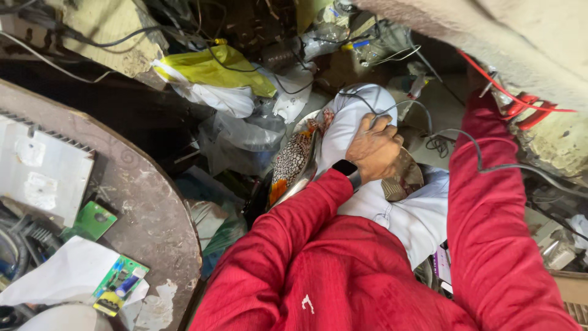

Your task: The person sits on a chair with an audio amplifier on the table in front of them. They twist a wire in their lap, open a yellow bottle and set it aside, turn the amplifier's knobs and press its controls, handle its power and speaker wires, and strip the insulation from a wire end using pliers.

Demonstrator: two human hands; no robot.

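Below the rough concrete ledge (539,43), clutter crowds every side, leaving little free room around the white cloth bundle (404,214) lying in the person's lap. At far left, the round brown counter (153,208) curves away, carrying green circuit boards (116,285). Left hand (373,150), red sleeve bent at the elbow, is clenched around a grey cable (422,116) atop the bundle. Right hand is hidden beyond its raised sleeve (484,202); its grip cannot be told.

dim, uneven light; deep shadow upper left; white cloth (361,116) brightest; edges bent by wide lens; slight blur
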